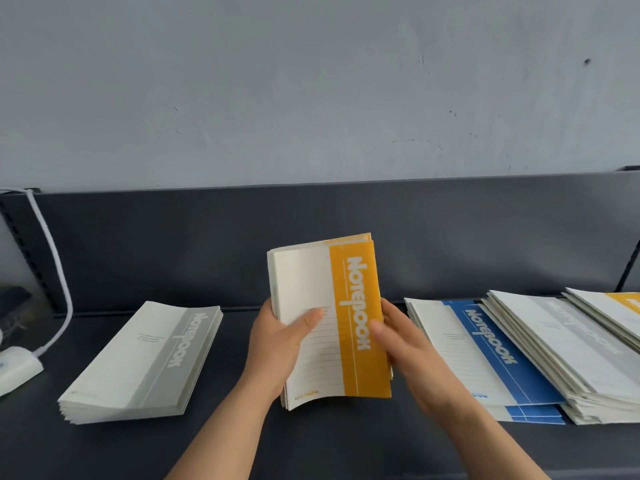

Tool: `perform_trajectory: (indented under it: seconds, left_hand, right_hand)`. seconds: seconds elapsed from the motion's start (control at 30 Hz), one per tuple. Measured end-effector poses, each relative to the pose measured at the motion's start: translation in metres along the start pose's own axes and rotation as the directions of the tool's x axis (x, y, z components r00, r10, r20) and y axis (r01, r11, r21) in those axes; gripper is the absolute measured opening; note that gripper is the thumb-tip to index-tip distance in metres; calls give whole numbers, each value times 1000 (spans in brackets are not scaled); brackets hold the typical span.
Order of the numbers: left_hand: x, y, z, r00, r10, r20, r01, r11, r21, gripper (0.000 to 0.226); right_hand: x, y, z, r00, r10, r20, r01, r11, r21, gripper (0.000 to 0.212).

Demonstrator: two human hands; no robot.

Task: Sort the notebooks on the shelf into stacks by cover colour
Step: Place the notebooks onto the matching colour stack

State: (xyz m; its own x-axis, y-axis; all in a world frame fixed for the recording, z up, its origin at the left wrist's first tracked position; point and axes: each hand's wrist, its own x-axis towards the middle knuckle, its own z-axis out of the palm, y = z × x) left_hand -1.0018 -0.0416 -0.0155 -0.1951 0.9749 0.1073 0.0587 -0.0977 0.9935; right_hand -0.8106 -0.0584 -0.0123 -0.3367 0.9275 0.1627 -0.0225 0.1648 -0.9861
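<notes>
A bundle of yellow-banded notebooks stands tilted above the middle of the dark shelf. My left hand grips its left edge, thumb across the white cover. My right hand holds its right edge, fingers curled behind the yellow band. To the left lies a stack of grey-banded notebooks. To the right lie blue-banded notebooks, overlapped by a mixed pile topped by a grey notebook. A yellow notebook rests on that pile at the frame's right edge.
A white cable runs down the far left to a white plug block. The shelf's dark back panel rises behind the stacks, with a pale wall above. A dark object sits at the far left.
</notes>
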Motion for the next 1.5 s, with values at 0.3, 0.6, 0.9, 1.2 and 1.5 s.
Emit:
perform_trajectory:
  seconds: [0.3,0.6,0.9,1.2,1.5]
  left_hand:
    - [-20,22,9,998,44,48,-54,969,240,63]
    - [-24,42,4,931,57,359,-61,998,2,72]
    - [-23,44,6,941,22,338,-28,1000,13,76]
    - [-22,42,4,935,-16,355,12,1000,14,81]
    - [-23,42,4,937,-23,349,11,999,37,84]
  right_hand:
    - [18,25,18,936,168,-309,-156,986,61,65]
    - [24,21,16,972,234,24,-232,935,269,59]
    - [34,29,11,976,202,78,-215,942,257,50]
    - [32,25,11,977,178,118,-207,929,308,54]
    - [31,25,13,981,154,118,-182,939,291,53]
